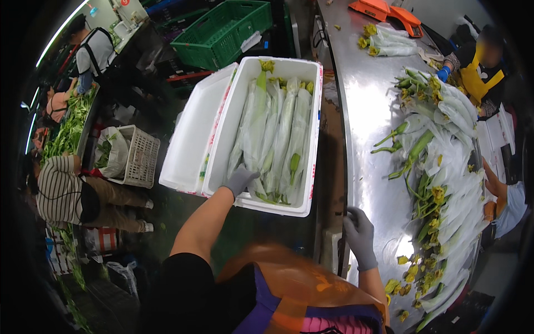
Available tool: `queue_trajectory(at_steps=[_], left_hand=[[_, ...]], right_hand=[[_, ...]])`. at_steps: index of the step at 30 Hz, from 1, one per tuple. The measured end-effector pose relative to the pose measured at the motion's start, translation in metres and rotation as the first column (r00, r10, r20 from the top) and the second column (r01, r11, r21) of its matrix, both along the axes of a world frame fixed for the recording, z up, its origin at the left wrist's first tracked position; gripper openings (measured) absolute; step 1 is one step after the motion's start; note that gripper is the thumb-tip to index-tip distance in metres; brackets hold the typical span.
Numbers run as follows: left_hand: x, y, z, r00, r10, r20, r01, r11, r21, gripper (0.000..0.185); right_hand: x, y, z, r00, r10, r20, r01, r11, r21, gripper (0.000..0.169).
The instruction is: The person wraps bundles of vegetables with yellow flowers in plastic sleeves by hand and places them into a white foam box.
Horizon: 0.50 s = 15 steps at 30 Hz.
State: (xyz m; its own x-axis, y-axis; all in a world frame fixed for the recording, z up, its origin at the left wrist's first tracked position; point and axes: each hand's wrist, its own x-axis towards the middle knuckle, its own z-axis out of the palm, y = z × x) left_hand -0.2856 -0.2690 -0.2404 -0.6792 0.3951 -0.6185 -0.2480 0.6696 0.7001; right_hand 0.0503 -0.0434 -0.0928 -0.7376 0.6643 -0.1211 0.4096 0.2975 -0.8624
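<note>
My left hand (242,180), in a grey glove, reaches into a white foam box (313,175). It touches the near stem ends of long green gourds (253,125) in thin translucent sleeves; whether its fingers grip one is hidden. The gourds lie lengthwise in the box, some with yellow flowers (267,65) at the far end. My right hand (361,238), also gloved in grey, rests at the edge of the steel table (367,167), fingers loosely bent, with nothing visible in it. More sleeved gourds (454,208) are heaped along the table's right side.
The box's foam lid (194,133) lies against its left side. Beyond stands a green plastic crate (221,37). Orange scales (386,14) sit at the table's far end; co-workers stand across it. Leftward are a white basket (139,156) and a person in stripes (60,190).
</note>
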Motion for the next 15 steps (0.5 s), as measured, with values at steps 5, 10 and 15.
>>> queue_trajectory(at_steps=[5,10,15], left_hand=[[-0.010,-0.026,-0.066,0.984,-0.157,-0.087,0.159,0.987,0.014,0.075],[-0.010,-0.033,0.046,0.978,-0.199,0.057,0.199,0.980,0.017,0.073],[0.006,-0.094,0.065,0.448,-0.512,-0.733,0.694,0.716,-0.075,0.056]], right_hand=[[-0.118,-0.046,-0.006,0.901,0.430,0.050,-0.432,0.886,0.168,0.030],[-0.215,-0.090,-0.067,0.640,0.622,0.451,-0.713,0.700,0.045,0.045],[-0.240,-0.107,-0.148,0.515,0.627,0.585,-0.746,0.663,-0.055,0.045]])
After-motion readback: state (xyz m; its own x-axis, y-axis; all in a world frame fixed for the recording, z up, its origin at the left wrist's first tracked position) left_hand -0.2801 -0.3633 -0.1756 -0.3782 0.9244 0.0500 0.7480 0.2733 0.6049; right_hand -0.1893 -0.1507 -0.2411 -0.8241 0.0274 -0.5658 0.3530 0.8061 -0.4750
